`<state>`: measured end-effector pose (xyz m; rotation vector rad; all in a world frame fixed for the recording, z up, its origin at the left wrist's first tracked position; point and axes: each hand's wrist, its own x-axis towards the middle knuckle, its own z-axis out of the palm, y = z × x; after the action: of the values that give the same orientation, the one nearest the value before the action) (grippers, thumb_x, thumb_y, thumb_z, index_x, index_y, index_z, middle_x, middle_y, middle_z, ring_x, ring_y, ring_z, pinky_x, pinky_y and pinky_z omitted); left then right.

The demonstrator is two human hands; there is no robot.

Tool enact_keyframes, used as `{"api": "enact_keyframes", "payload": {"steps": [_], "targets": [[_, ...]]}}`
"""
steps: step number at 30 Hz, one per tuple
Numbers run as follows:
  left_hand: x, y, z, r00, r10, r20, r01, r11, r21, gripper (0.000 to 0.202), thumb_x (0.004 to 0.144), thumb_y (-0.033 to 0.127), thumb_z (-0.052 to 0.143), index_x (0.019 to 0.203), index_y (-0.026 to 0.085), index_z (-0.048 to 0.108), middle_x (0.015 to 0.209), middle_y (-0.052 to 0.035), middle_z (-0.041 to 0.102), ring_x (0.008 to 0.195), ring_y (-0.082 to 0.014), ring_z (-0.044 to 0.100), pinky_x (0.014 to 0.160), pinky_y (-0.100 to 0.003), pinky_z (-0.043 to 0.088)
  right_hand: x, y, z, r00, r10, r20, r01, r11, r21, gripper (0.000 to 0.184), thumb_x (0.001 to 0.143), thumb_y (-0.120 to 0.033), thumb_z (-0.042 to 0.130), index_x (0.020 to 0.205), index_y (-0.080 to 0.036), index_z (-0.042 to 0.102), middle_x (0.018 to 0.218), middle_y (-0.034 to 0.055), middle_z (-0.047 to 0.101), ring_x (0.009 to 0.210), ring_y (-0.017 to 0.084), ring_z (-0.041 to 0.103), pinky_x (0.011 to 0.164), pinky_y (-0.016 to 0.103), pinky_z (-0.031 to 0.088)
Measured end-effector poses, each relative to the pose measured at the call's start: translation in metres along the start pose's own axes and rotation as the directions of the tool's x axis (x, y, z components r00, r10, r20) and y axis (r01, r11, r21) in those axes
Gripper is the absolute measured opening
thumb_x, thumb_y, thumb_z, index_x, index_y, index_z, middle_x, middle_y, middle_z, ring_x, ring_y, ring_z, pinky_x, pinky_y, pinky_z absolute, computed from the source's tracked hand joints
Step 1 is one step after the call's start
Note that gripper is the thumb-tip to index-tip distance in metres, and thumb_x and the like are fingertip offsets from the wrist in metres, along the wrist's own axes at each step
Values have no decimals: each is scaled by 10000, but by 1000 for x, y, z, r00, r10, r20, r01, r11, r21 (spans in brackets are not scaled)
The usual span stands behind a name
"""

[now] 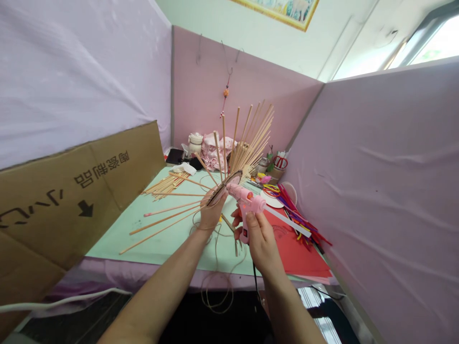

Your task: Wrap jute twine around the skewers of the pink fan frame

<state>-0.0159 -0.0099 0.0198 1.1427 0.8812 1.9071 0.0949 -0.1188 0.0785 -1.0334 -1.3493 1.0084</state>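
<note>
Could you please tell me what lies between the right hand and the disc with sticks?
The head view shows the pink glue gun between the right hand and that disc.

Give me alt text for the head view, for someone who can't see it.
The right hand grips a pink glue gun close to a round disc that the left hand holds, wooden sticks fanning out from it. Loose sticks, red sheets and colorful strips lie on a green-topped table, with a cardboard panel at left.

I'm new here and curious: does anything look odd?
The large brown cardboard panel at left seems upside down: its black printed characters are inverted. Thin beige twine dangles untidily below the pale green tabletop.
</note>
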Motion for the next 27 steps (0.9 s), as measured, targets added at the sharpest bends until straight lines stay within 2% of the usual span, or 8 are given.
{"api": "enact_keyframes", "payload": {"steps": [5, 12, 27], "targets": [[-1, 1, 1, 1000, -24, -19, 24, 999, -28, 246, 682, 317, 773, 891, 195, 731, 949, -66, 756, 896, -230, 705, 897, -369, 531, 0, 4, 0, 999, -32, -17, 32, 999, -11, 393, 938, -545, 455, 931, -180, 600, 821, 28, 635, 574, 96, 543, 528, 246, 428], [0, -5, 1, 1000, 25, -1, -25, 997, 68, 275, 738, 330, 716, 954, 161, 703, 967, -82, 759, 908, -227, 710, 886, -374, 548, 0, 9, 1, 997, -61, -46, 60, 998, -32, 409, 936, -552, 450, 920, -176, 612, 799, 28, 618, 579, 100, 530, 531, 255, 435], [0, -9, 1, 999, 22, -27, -21, 999, 35, 277, 725, 319, 716, 944, 151, 694, 975, -96, 758, 897, -232, 711, 885, -385, 550, -2, 10, 0, 995, -95, -44, 88, 986, -141, 426, 959, -547, 394, 915, -175, 596, 656, -10, 553, 576, 107, 497, 551, 244, 399]]}}
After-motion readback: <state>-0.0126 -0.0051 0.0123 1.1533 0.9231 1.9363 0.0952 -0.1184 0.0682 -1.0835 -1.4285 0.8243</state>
